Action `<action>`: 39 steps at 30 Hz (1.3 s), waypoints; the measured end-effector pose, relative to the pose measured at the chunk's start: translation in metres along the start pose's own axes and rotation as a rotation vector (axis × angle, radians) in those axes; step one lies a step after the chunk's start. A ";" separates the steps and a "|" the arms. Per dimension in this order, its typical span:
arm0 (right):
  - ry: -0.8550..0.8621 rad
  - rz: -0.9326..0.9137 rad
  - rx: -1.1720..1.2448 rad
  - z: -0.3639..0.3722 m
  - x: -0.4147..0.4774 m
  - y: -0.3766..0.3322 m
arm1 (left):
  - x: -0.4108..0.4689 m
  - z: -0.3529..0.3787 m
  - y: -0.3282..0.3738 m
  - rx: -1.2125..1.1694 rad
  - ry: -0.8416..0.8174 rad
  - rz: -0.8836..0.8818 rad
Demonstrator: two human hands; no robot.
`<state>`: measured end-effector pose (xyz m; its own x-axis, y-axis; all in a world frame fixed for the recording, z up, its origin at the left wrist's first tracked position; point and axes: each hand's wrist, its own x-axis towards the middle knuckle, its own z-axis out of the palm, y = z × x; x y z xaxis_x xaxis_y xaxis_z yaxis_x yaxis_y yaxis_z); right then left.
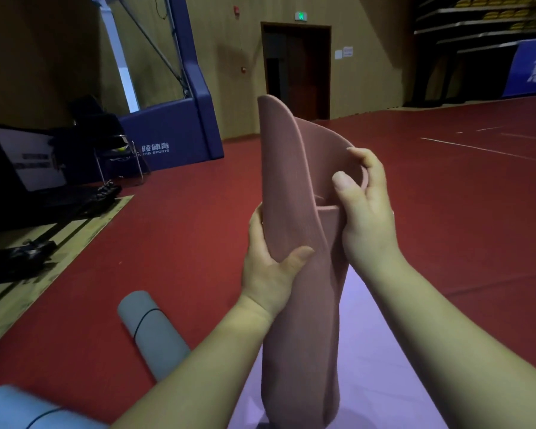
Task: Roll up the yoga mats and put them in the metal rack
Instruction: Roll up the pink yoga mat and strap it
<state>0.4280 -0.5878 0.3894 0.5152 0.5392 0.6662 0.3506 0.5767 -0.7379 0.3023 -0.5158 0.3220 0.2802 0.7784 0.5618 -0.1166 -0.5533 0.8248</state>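
Pink yoga mat (pixel 304 305) stood upright, loosely rolled, centre of view, held in both hands. Its bottom end sat at the near end of a lilac mat (pixel 384 366) spread flat on the red floor (pixel 167 243); exact contact at the base cut off by the frame edge. The roll was not tight: the outer flap stood open and rose to a curved tip above the inner coil.

Left hand (pixel 270 267) gripped the outer flap from the left side, low on the open part. Its thumb (pixel 294 257) pressed flat on the front face; fingers wrapped behind the flap, only one tip showing at the left edge, so spread or closed cannot be told.

Right hand (pixel 365 218) held the top rim of the inner coil on the right side. Its thumb (pixel 345 187) sat inside the opening, index finger curled over the rim, pinching the mat layer between them. Other fingers hidden behind the roll.

Grey rolled mat (pixel 155 332) with a black band lay on the floor left of the lilac mat, close to the left forearm. Light blue rolled mat (pixel 19 410), also banded, lay at the near left corner of the view, just apart from the grey one.

Far left of the floor: blue padded basketball stand base (pixel 174 131) with white lettering, a dark chair (pixel 118 150) beside it. Back wall had a dark door (pixel 296 69) with a green exit sign (pixel 300 16) above. Far right: blue banner (pixel 532 66) below tiers of yellow seats (pixel 492 13).
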 end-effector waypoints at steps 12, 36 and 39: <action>-0.077 0.106 0.002 0.003 0.014 0.043 | -0.010 0.012 -0.038 0.109 0.108 -0.070; 0.054 0.020 -0.198 0.046 -0.020 0.018 | 0.082 -0.038 0.069 -0.135 0.037 -0.440; 0.022 0.038 -0.206 0.049 -0.024 0.018 | 0.074 -0.032 0.075 0.075 0.133 -0.124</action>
<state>0.3839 -0.5603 0.3658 0.5471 0.5433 0.6368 0.4818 0.4178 -0.7703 0.2834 -0.4903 0.4274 0.1587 0.8716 0.4637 -0.0163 -0.4673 0.8839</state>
